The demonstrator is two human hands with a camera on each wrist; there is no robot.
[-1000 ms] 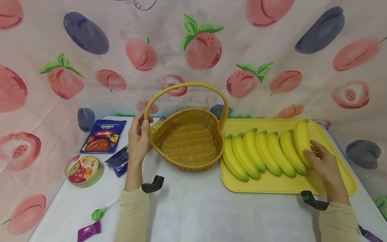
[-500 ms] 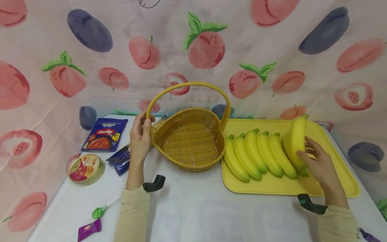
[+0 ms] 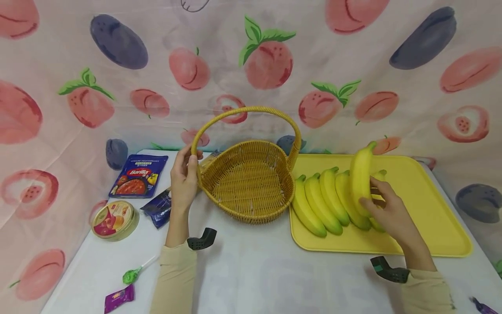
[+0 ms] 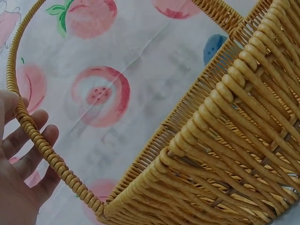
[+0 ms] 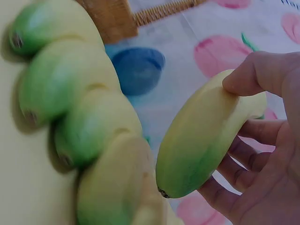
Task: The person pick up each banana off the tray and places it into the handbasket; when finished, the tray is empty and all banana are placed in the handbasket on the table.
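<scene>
My left hand (image 3: 182, 179) holds the left side of the handle of a yellow-brown wicker basket (image 3: 251, 216). In the left wrist view, thumb and fingers lie about the wrapped handle (image 4: 58, 165). Nothing lies inside the basket. My right hand (image 3: 389, 210) pinches a yellow banana (image 3: 361, 181) with a green lower end, held nearly upright above the right part of the banana row. The right wrist view shows the thumb on one side of this banana (image 5: 199, 140) and fingers on the other. Several more bananas (image 3: 307, 207) lie side by side on a yellow tray (image 3: 431, 209).
At left on the white table (image 3: 251, 270) are a blue Barilla pouch (image 3: 139, 176), a round tin (image 3: 114, 220), a dark blue packet (image 3: 157, 208), a green lollipop (image 3: 131, 275) and a purple sweet (image 3: 119, 298). A fruit-print cloth (image 3: 223, 52) hangs behind.
My right hand has lifted the rightmost banana off the tray and carried it left over the other bananas. The left hand stays on the basket handle.
</scene>
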